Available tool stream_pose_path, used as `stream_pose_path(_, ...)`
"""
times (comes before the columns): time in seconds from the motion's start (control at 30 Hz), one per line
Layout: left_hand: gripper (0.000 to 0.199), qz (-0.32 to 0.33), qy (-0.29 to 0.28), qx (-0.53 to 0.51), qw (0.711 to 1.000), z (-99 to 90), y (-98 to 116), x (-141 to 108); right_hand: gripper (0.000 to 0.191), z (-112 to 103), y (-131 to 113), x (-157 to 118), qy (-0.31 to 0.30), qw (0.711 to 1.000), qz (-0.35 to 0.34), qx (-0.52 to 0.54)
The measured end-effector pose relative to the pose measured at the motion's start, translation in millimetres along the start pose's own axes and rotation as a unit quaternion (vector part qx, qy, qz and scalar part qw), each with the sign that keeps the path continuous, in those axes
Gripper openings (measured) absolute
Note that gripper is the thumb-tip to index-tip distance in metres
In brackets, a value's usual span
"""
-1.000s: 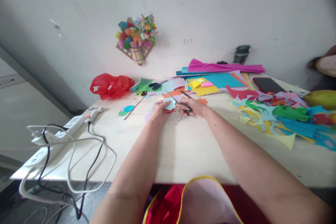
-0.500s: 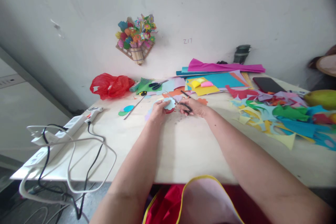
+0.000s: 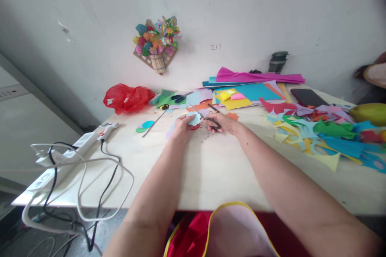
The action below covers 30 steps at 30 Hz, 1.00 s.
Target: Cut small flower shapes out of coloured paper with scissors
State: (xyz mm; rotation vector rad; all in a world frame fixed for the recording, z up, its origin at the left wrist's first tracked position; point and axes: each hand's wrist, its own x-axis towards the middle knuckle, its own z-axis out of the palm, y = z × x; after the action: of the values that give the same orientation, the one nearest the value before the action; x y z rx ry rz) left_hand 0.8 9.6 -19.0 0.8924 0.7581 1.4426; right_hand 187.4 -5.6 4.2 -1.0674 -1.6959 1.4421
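Between the fingers and thumb of my left hand (image 3: 182,126) is a light blue paper flower (image 3: 194,118) with a scalloped edge. My right hand (image 3: 224,123) is closed round the black handles of a pair of scissors (image 3: 214,123), whose blades reach to the flower's right edge. Just under the flower shows a red round thing (image 3: 194,127), mostly hidden. An orange paper flower (image 3: 233,116) lies on the table behind my right hand. To the left of my hands rest a blue paper circle (image 3: 147,124) and a green one (image 3: 140,130), partly covered.
Colourful paper scraps (image 3: 325,132) heap up at the right, near a phone (image 3: 309,97). Paper sheets (image 3: 256,92) and a second pair of scissors (image 3: 179,98) lie at the back. A red plastic bag (image 3: 128,98) and a power strip (image 3: 69,154) with loose cables occupy the left.
Hardly anything differs. My hands stay in place, with only a slight shift of the blue flower and the scissors.
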Motion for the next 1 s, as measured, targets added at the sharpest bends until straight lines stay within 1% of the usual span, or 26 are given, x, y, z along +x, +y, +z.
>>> stream_pose_path(0.4, 0.03, -0.003, 0.004, 0.003, 1.0, 0.9, 0.7, -1.4, 0.032, 1.4, -1.1, -0.3, -0.003, 1.0, -0.012, 0.002)
stream_pose_path(0.53, 0.029, -0.008, 0.001, -0.001, 1.0, 1.4, 1.5, -1.8, 0.032, 2.1, -0.5, 0.8, 0.003, 1.0, -0.01, 0.0)
stream_pose_path(0.67, 0.028, -0.011, 0.01, 0.009, 1.0, 1.5, 1.7, -1.3, 0.033, 2.4, -0.7, 1.0, -0.002, 1.0, -0.012, 0.004)
stream_pose_path(0.87, 0.028, -0.006, 0.002, 0.009, 1.0, 0.8, 1.8, -1.0, 0.033, 3.3, -1.7, 0.2, -0.001, 1.0, -0.011, 0.003)
stream_pose_path(1.0, 0.029, -0.003, 0.008, 0.014, 1.0, -0.1, 1.1, 0.0, 0.031, 4.1, -1.2, 0.6, 0.002, 1.0, -0.007, 0.011)
